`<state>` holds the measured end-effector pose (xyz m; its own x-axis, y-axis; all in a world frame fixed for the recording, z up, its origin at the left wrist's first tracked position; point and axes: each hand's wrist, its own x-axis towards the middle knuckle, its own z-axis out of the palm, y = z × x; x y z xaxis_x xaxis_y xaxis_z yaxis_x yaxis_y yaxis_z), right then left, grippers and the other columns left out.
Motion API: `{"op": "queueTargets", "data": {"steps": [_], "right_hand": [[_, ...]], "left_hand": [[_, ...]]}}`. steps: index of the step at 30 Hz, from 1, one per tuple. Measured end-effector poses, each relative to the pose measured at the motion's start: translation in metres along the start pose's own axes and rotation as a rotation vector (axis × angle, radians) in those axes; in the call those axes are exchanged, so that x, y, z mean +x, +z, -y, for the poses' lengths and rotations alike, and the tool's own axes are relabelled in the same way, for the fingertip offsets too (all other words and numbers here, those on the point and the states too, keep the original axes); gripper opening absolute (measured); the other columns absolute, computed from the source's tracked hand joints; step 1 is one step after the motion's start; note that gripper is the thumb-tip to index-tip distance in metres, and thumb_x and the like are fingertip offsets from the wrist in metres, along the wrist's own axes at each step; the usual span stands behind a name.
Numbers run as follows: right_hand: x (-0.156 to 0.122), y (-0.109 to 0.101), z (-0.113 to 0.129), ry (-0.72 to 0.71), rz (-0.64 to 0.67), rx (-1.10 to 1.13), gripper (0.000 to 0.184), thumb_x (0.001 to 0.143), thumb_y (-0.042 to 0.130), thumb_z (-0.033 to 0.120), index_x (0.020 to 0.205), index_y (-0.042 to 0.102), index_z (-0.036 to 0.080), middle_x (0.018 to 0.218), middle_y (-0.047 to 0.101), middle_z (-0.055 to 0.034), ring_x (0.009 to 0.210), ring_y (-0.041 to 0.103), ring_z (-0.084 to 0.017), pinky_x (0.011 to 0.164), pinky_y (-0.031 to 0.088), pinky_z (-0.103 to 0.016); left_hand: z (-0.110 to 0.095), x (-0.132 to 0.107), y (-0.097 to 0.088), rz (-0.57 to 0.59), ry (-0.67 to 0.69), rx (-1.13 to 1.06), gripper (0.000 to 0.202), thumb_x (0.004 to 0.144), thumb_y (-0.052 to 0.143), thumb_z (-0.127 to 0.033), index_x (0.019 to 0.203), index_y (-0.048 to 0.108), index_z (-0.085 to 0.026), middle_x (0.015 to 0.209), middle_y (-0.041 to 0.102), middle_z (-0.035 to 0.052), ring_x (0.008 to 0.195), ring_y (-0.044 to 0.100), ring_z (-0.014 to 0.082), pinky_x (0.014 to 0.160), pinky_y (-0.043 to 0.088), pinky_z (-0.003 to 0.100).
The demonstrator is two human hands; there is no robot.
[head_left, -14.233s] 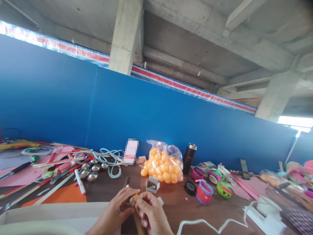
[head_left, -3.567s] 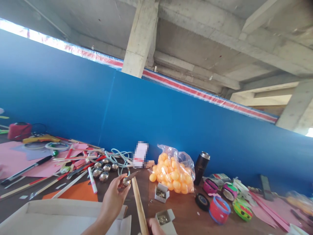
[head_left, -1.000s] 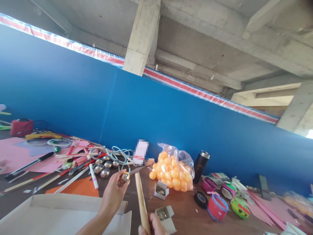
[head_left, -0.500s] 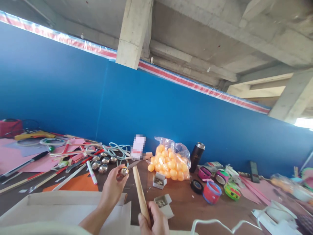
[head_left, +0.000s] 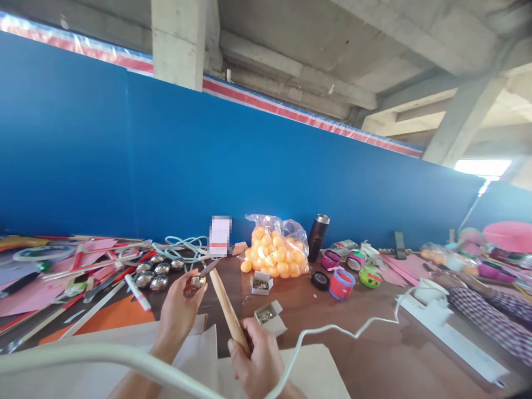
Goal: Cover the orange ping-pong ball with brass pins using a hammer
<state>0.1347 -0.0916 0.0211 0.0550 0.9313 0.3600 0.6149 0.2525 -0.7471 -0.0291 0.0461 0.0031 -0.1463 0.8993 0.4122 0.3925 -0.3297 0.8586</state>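
Observation:
My left hand [head_left: 179, 305] pinches a shiny silver ball [head_left: 198, 281] between thumb and fingers. In my right hand [head_left: 257, 352] is a hammer [head_left: 226, 307], gripped around its pale wooden handle. The dark head of the hammer lies right by the ball's upper side; I cannot tell whether they touch. Left of my left hand sits a cluster of similar silver balls [head_left: 160, 269]. Two small open white boxes [head_left: 279, 326] of small metal pieces stand beyond my right hand, near a clear bag of orange balls [head_left: 277, 249].
A white cable [head_left: 332, 328] loops across the front toward a white power strip [head_left: 453, 332]. A black bottle [head_left: 318, 238], black tape roll [head_left: 320, 280] and red-blue cup [head_left: 342, 284] stand right of the bag. Another person's checkered sleeve [head_left: 490, 321] reaches in at far right.
The view has swung right, so things sit further left and the checkered sleeve and power strip show more. The hammer head has come closer to the ball; both hands keep their holds.

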Motion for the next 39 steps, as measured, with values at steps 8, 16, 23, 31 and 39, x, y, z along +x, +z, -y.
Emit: {"op": "queueTargets", "data": {"steps": [8, 16, 23, 31, 39], "right_hand": [[0.001, 0.006, -0.004, -0.024, -0.074, -0.074, 0.008, 0.073, 0.056, 0.025, 0.079, 0.053, 0.021, 0.058, 0.050, 0.0047, 0.051, 0.048, -0.011, 0.045, 0.033, -0.019], [0.002, 0.012, -0.012, -0.037, -0.069, -0.098, 0.008, 0.071, 0.055, 0.023, 0.079, 0.052, 0.022, 0.058, 0.050, 0.0044, 0.053, 0.049, -0.012, 0.044, 0.032, -0.019], [0.002, 0.022, -0.024, -0.035, -0.109, -0.132, 0.006, 0.070, 0.054, 0.022, 0.075, 0.052, 0.021, 0.056, 0.050, 0.0052, 0.049, 0.047, -0.010, 0.043, 0.031, -0.019], [0.002, 0.028, -0.034, -0.024, -0.133, -0.216, 0.008, 0.068, 0.054, 0.023, 0.075, 0.054, 0.022, 0.058, 0.053, 0.0031, 0.053, 0.051, -0.014, 0.047, 0.033, -0.021], [0.004, 0.025, -0.036, -0.073, -0.105, -0.165, 0.006, 0.069, 0.054, 0.022, 0.074, 0.051, 0.022, 0.055, 0.050, 0.0042, 0.050, 0.048, -0.012, 0.044, 0.032, -0.020]], "left_hand": [[0.001, 0.003, -0.002, 0.015, 0.006, 0.013, 0.050, 0.067, 0.058, -0.045, 0.108, 0.056, -0.017, 0.099, 0.066, 0.0087, 0.083, 0.066, 0.0240, 0.075, 0.052, 0.032], [-0.006, 0.002, -0.004, 0.008, -0.033, 0.046, 0.049, 0.067, 0.057, -0.043, 0.108, 0.056, -0.016, 0.098, 0.066, 0.0087, 0.084, 0.066, 0.0241, 0.077, 0.051, 0.032], [-0.007, 0.001, -0.003, 0.006, -0.035, 0.030, 0.050, 0.069, 0.055, -0.044, 0.110, 0.055, -0.016, 0.097, 0.067, 0.0083, 0.084, 0.066, 0.0239, 0.077, 0.051, 0.033], [-0.002, 0.000, -0.001, 0.006, -0.033, -0.001, 0.044, 0.071, 0.056, -0.041, 0.108, 0.053, -0.018, 0.094, 0.067, 0.0070, 0.082, 0.067, 0.0245, 0.075, 0.052, 0.035], [0.000, 0.000, 0.002, -0.010, -0.022, -0.022, 0.044, 0.072, 0.056, -0.041, 0.109, 0.054, -0.017, 0.098, 0.066, 0.0082, 0.084, 0.066, 0.0237, 0.077, 0.050, 0.035]]}}
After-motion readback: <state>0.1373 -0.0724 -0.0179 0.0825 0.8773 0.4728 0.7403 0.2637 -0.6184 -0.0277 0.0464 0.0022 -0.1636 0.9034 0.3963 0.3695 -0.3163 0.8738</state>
